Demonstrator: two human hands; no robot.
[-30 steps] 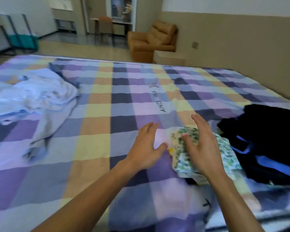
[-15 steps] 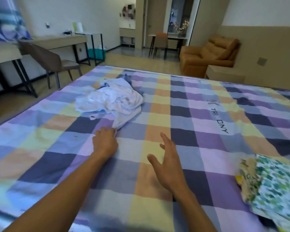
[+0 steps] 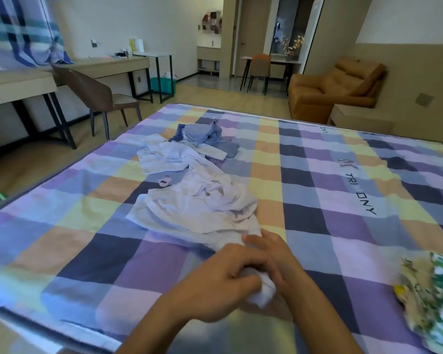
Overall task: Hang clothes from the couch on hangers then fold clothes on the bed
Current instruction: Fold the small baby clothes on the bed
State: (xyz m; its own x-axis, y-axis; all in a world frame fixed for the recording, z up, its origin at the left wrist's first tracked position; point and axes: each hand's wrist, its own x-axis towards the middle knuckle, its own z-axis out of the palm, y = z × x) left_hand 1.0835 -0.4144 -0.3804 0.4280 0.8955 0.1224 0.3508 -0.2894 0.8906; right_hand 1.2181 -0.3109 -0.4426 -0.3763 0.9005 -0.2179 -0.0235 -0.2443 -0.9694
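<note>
A long pale desk [image 3: 108, 64] is set along the left wall, and a brown chair [image 3: 97, 92] is drawn up beside it. A blue-striped fabric [image 3: 18, 29] is hung at the far left above the desk. A teal bin [image 3: 161, 84] is seen beneath a black-framed side table [image 3: 154, 55]. In the far room, a dining table [image 3: 279, 59] is placed with an orange-backed chair [image 3: 260, 66] and flowers [image 3: 293, 46]. At the right, a low wooden table [image 3: 361, 118] is set below a wall plate [image 3: 424, 99].

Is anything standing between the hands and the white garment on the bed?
Nothing visible. The left hand and right hand grip the near end of the white garment. The blue garment lies at its far end, the floral cloth apart to the right.
</note>
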